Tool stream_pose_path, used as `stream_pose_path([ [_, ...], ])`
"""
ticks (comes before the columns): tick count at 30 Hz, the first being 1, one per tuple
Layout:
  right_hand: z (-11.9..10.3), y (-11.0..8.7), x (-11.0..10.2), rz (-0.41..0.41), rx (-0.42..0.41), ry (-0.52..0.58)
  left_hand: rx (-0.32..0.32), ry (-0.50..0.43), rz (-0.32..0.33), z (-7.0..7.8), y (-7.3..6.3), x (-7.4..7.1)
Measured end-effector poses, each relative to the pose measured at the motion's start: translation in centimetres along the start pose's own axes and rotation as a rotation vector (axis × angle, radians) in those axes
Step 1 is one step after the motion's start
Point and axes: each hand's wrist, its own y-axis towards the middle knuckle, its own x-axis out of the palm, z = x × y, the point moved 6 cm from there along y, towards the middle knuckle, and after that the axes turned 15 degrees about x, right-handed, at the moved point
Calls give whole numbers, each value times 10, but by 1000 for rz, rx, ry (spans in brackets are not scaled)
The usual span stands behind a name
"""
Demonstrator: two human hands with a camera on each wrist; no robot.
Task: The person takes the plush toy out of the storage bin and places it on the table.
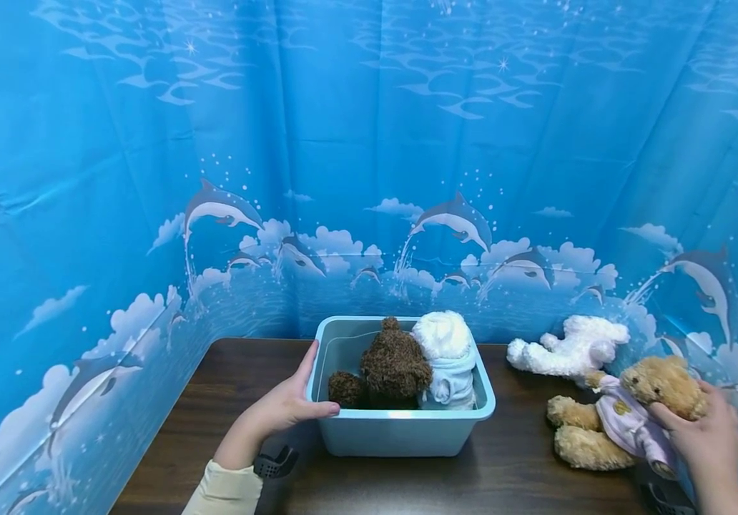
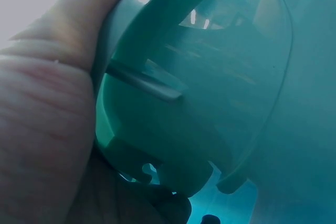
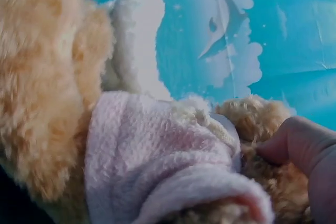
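Note:
At the table's right side, my right hand grips a tan teddy bear by its head. The bear wears a pale pink top and leans back with its legs toward the bin. My left hand holds the left rim of a light blue-green plastic bin, thumb over the front corner. Inside the bin sit a dark brown plush and a white plush in a pale blue top. A smaller brown furry part shows at the bin's left. The left wrist view shows the bin's wall close up.
Behind the tan bear, a white plush toy lies on the dark wooden table near its back right edge. A blue curtain printed with dolphins hangs around the table's back and sides.

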Motion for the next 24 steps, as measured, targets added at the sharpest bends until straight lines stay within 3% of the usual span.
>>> stream_pose_path([
  [5,3,0,-1,69,18,-47,4,1,-7,3,0,0],
  [10,4,0,0,113,32,45,2,-5,-11,2,0,0],
  [13,5,1,2,130,-1,82,4,-14,-13,2,0,1],
  [17,9,7,5,99,-21,79,9,-27,-17,0,0,1],
  [24,11,11,8,56,22,78,14,-34,-16,0,0,1],
])
